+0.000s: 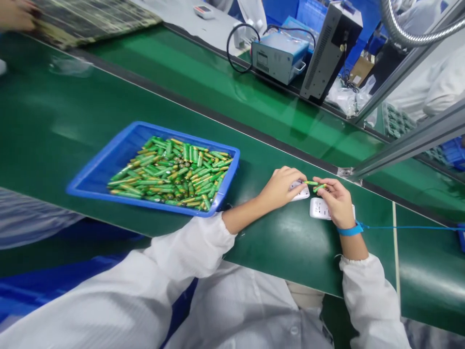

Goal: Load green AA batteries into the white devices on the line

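My left hand (pixel 281 188) curls over a small white device (pixel 301 193) on the green belt and pinches a green battery (pixel 310 182). My right hand (pixel 336 199) is closed on another green battery (pixel 320 186), held tip to tip with the first one. Under it lies a second white device (pixel 318 208). A blue wrist strap (pixel 349 229) with a blue cord sits on my right wrist. A blue tray (pixel 109 165) with several green and gold batteries (pixel 170 169) stands left of my hands.
A blue-grey instrument box (pixel 278 55) and a dark grey unit (pixel 329 48) stand beyond the belt. A metal frame bar (pixel 410 143) crosses at right. Another person's hand (pixel 14 14) rests on circuit boards (pixel 90 19) at the far left.
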A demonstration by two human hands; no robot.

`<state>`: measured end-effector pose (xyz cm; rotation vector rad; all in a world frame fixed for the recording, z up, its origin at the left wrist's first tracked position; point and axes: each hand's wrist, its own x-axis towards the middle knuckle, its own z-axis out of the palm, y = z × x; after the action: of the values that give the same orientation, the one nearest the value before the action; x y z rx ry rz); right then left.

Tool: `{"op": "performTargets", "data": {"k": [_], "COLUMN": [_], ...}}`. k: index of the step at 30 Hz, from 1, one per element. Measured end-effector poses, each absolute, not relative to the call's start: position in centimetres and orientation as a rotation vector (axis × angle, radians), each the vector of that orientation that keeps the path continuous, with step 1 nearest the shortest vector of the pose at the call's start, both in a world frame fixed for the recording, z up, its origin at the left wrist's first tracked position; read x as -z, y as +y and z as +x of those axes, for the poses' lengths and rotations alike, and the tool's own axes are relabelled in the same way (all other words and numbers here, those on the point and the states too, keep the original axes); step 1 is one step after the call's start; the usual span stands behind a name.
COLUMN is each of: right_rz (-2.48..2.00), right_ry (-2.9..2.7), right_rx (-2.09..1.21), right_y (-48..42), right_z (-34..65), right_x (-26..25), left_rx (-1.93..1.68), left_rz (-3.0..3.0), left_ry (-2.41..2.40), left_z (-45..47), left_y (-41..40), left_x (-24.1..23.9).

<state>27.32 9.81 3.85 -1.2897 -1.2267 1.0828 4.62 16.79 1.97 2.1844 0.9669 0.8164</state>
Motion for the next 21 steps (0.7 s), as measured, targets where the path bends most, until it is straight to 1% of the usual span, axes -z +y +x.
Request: {"op": "performTargets", "data": {"k": [7, 15, 21], "right_rz": [-1.453, -1.519, -1.520], "right_ry": [-1.538, -1.594, -1.863], "right_rx": [-0.725, -0.630, -0.379], "right_y": [10.0, 10.4, 10.2], "right_z": [26.1, 24.9, 24.8], "right_x": [-4.3, -4.0, -4.0], "left_rx": [-0.697, -0.673, -0.646], "left_rz": [2.242, 2.307, 2.339], "left_ry": [1.172, 1.180, 1.289], "left_z": [4.7, 4.8, 5.1], "left_y": [16.8, 16.8, 16.8], "left_x": [-1.6, -1.7, -1.6]}}
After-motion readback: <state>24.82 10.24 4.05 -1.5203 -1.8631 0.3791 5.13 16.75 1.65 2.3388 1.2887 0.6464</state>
